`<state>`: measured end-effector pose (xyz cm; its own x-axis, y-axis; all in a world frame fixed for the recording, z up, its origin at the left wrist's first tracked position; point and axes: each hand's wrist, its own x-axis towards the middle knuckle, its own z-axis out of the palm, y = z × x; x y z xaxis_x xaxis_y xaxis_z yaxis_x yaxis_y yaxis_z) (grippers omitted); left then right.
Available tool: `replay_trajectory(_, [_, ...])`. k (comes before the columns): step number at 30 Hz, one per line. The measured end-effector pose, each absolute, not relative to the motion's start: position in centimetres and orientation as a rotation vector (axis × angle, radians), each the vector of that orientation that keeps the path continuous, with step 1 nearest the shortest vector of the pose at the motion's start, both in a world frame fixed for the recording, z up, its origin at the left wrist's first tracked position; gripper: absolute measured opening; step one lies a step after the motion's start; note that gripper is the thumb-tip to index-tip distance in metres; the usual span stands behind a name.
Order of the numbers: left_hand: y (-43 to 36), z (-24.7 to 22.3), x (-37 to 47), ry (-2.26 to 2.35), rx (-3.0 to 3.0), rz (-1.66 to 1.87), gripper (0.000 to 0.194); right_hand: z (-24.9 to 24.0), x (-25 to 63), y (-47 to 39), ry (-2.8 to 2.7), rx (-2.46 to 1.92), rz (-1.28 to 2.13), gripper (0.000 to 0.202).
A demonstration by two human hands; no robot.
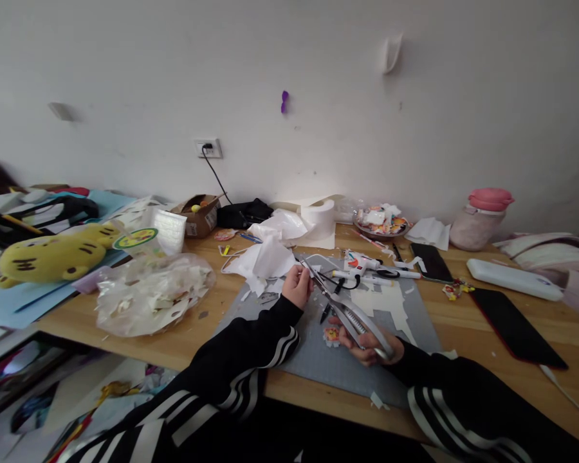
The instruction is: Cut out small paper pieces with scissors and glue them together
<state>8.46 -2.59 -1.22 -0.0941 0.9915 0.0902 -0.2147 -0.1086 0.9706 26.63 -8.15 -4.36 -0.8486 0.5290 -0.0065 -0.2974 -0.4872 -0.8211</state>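
Note:
My right hand (367, 344) is wrapped round the handles of silver spring-loaded scissors (350, 310), whose long blades point up and left. At the blade tips my left hand (298, 287) is closed in a pinch; what is between its fingers is too small to make out. Below the scissors, a small orange and yellow paper cutout (332, 334) lies on the grey mat (309, 363) beside my right fingers. A white glue gun (361, 262) and pale paper strips (383, 305) lie further back on the mat.
Left of the mat sits a clear plastic bag (154, 292) of scraps, near a yellow plush toy (53, 257). Crumpled white paper (263, 260) and a paper roll (318, 218) stand behind. At right are phones (431, 262), a white power bank (514, 280) and a pink-lidded bottle (480, 222).

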Motion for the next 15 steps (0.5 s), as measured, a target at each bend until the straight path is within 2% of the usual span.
replay_trajectory(15, [-2.45,-1.18,8.37,1.029,1.054,1.420,0.042,-3.80,26.35,-8.46,-1.179,-0.543,2.304,0.051])
